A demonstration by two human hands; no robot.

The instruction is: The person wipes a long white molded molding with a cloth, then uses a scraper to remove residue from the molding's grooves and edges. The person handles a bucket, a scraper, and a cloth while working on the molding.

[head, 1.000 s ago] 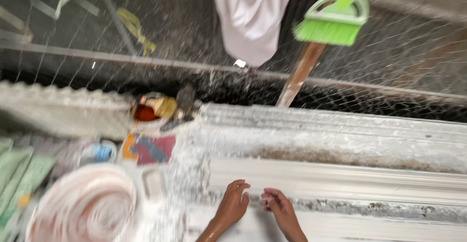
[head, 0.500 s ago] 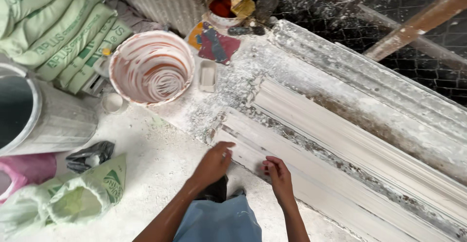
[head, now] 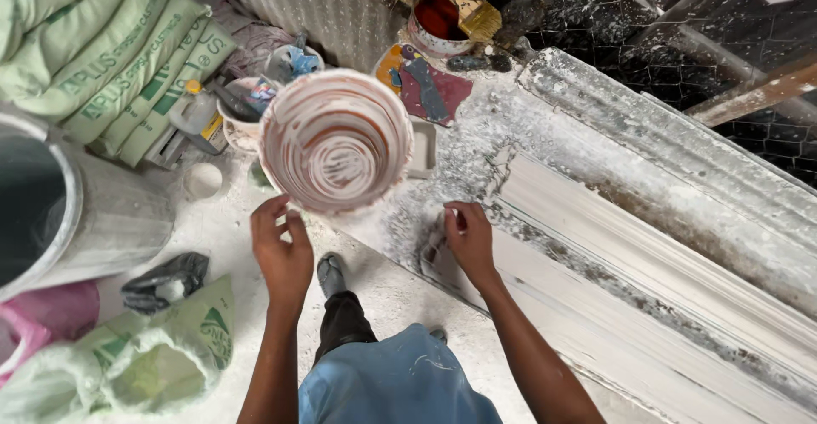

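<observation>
A round bucket (head: 289, 156), its inside smeared with white and pink plaster swirls, stands at the corner of a plaster-crusted bench (head: 511, 134). My left hand (head: 281, 252) hovers just below the bucket's near rim, fingers spread, holding nothing. My right hand (head: 468, 238) rests flat on the bench's near edge, at the end of a long white moulded plaster strip (head: 647, 305). A grey patch shows under its palm; I cannot make out what it is. My dark trouser leg, shoe and blue shirt show below.
Green sacks (head: 102, 58) are stacked at top left, beside a grey barrel (head: 102, 215). A red paint can with a brush (head: 438, 17), a small white tray (head: 422, 147), wire mesh (head: 681, 24), a black bag (head: 166, 279) and a green bag (head: 162, 352) surround the spot.
The view has swung down and closer. My left hand has left the bench edge and moved left to the bucket's rim. My right hand stays on the bench edge.
</observation>
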